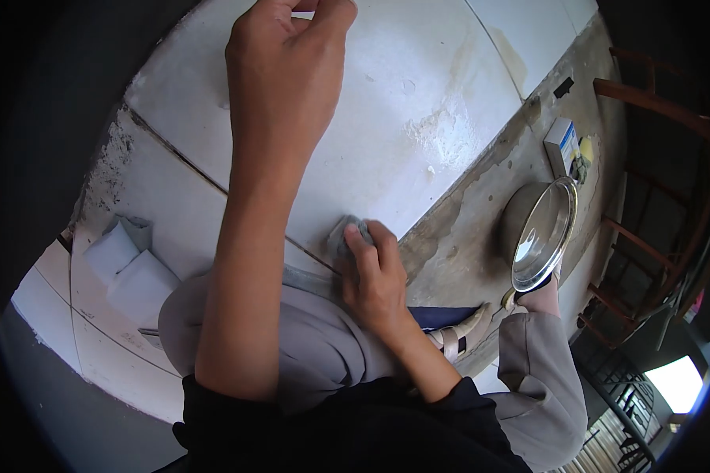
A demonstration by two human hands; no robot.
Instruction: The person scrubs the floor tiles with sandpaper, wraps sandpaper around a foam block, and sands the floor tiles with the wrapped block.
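My left hand [290, 35] is at the top of the view, its fingers curled closed above the white tiled surface [386, 142]. A small bit of pink shows between its fingers, but the frame edge cuts off the fingertips and I cannot make out what it is. Lower down, my right hand [377, 280] grips a crumpled grey cloth [344, 236] and presses it on the tile near a dark joint line. A whitish smeared patch [446, 134] marks the tile further up to the right.
A metal basin [521, 225] stands on the stained concrete at right, close to my foot. Beyond it are a white and blue box [561, 147] and a yellow-green sponge-like item [584, 154]. Wooden furniture [655, 102] lines the right. Pale folded pieces [130, 264] lie at left.
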